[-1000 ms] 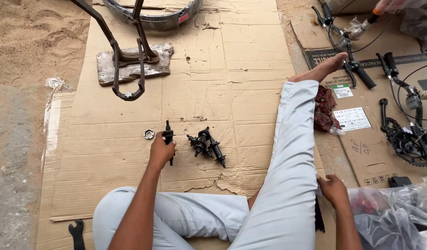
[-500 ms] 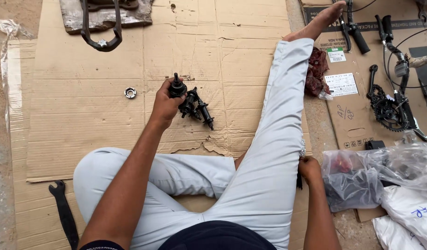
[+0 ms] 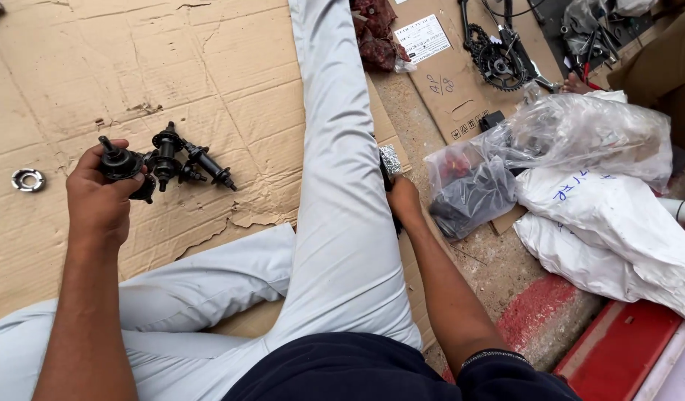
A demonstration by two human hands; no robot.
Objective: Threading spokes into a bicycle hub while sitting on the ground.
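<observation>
My left hand [image 3: 99, 199] is closed around a black bicycle hub [image 3: 118, 163], held just above the cardboard sheet [image 3: 209, 67]. Beside it on the cardboard lie other black hubs and axles [image 3: 186, 162]. A small silver ring [image 3: 27, 180] lies to the left of them. My right hand [image 3: 402, 200] rests low beside my outstretched right leg [image 3: 342, 148], by a small foil-wrapped object [image 3: 391, 159]; its fingers are hidden, so I cannot tell whether it grips anything.
Clear plastic bags [image 3: 550, 141] with dark parts and white sacks [image 3: 617, 230] lie to the right. A black chainring and crank [image 3: 498, 63] sit on cardboard at the top right, near a dark red rag [image 3: 376, 33]. A red-painted kerb [image 3: 617, 349] is at the lower right.
The view has swung right and closer, bringing the bags and sacks into sight. My left hand still holds the hub near the pile. My right hand stays beside my leg.
</observation>
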